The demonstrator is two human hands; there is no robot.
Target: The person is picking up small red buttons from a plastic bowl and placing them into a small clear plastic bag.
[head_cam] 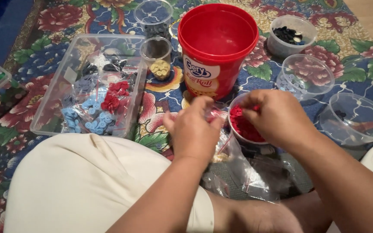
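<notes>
My left hand (pixel 194 128) is closed on the top of a small clear zip bag (pixel 231 151) that hangs in front of me. My right hand (pixel 274 115) reaches into a small clear cup of red buttons (pixel 243 126), pinching some of the red buttons between its fingertips. Both hands meet just in front of a tall empty red bucket (pixel 216 47). Several more empty zip bags (pixel 260 177) lie under my hands by my leg.
On the flowered carpet, a clear flat tray (pixel 52 95) at left holds bagged blue, red and dark buttons. Small clear cups stand around: cream buttons (pixel 159 67), black buttons (pixel 291 35), pale buttons (pixel 307 75), one near-empty (pixel 352 118). My knee in cream cloth (pixel 87 185) fills the foreground.
</notes>
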